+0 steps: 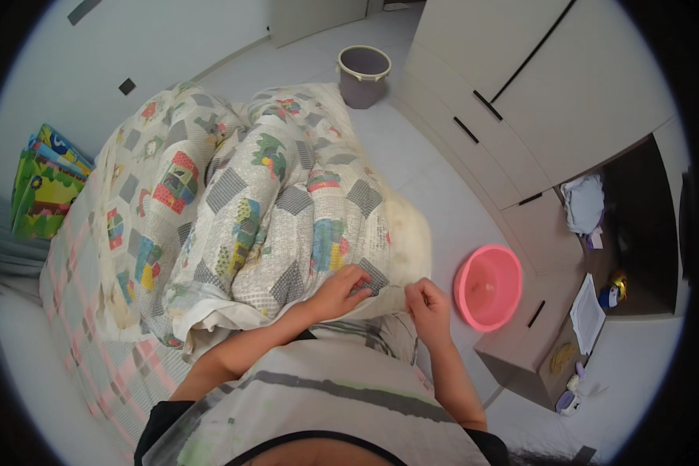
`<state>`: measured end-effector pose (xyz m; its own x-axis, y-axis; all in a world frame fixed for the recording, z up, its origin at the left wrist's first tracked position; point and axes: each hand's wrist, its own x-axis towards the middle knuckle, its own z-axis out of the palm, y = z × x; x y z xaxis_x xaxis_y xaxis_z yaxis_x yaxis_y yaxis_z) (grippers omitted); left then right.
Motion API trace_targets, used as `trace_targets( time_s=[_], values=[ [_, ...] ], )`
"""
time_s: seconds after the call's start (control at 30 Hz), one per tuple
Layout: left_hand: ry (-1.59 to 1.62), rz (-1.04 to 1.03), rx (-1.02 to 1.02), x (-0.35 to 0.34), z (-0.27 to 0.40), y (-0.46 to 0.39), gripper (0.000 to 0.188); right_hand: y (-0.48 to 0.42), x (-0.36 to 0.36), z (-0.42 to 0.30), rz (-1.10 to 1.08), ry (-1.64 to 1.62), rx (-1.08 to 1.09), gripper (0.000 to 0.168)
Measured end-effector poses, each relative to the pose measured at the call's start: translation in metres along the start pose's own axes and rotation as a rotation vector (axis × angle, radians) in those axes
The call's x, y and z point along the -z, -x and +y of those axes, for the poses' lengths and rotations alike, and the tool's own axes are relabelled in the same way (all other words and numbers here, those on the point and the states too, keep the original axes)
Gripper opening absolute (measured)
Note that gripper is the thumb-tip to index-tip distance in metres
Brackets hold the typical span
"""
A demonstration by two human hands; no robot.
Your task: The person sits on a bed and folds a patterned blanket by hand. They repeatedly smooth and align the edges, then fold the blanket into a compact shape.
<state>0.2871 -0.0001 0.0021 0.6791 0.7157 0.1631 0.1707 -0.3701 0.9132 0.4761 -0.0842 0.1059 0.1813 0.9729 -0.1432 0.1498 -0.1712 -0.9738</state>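
Observation:
A bulky patchwork-print quilt [268, 204], patterned with grey checks and small coloured pictures, lies bunched in thick folds before me. My right hand [428, 309] pinches the near right corner of its pale edge between thumb and curled fingers. Just left of it, my left hand [345, 291] rests over the quilt's near edge, thumb apart from the fingers, with nothing visible between them. Off-white padding or lining [410, 239] shows along the quilt's right side. The near left part of the pale edge [209, 320] is crumpled beside my left forearm.
Under the quilt is a pink-and-grey plaid bed sheet [128, 373]. A pink plastic basin [489, 288] stands on the floor at right, near a drawer cabinet [530, 332]. Beyond the bed is a grey waste bin [364, 81]. Colourful folded items [46, 186] lean by the left wall.

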Motion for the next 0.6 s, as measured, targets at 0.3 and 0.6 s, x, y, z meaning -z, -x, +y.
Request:
trace_targets(
  time_s=[0.3,0.6],
  values=[
    [-0.07,-0.106,-0.236,0.006,0.003,-0.002,0.013,0.021,0.025,0.029,-0.375,0.817,0.055,0.009],
    [-0.189,-0.079,-0.107,-0.007,-0.009,0.004,0.011,-0.011,-0.063,0.066,0.22,-0.482,-0.13,0.025]
  ],
)
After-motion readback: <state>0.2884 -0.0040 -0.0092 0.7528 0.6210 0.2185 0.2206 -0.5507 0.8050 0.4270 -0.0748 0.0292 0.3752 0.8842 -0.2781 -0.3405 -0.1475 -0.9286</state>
